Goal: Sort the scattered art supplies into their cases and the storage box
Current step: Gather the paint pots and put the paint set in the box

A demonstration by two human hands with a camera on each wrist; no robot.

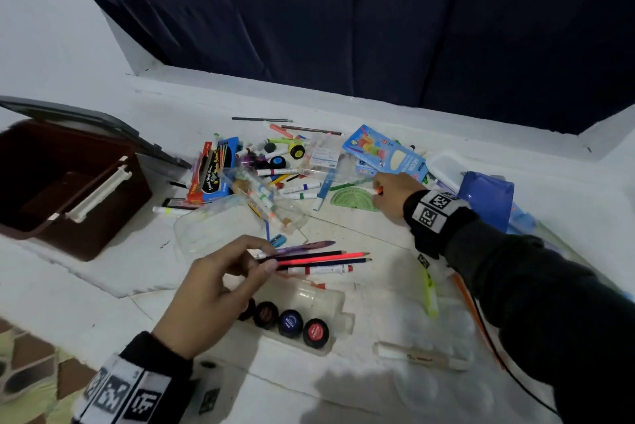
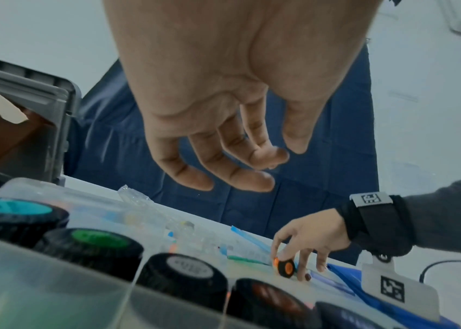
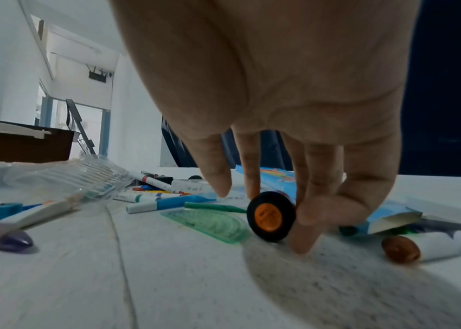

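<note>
Orange-capped black paint pot [image 3: 271, 216] is pinched on its side by right hand [image 3: 280, 111] on the white counter [image 3: 167, 267], beside green plastic protractor [image 3: 212, 222]. A bundle of coloured pencils and markers [image 1: 319, 258] is gripped by left hand [image 1: 213, 289] above clear paint-pot tray [image 1: 309, 317]. Open brown storage box [image 1: 65, 183] sits far left.

Dark long sleeves [image 1: 536, 289] on both arms. Black wrist straps [image 1: 436, 217] with white bands of black square code markers, right of frame and lower left [image 1: 123, 396]. White marker tag [image 2: 398, 289] hanging below right strap; thin black cable [image 1: 515, 379] trailing.
</note>
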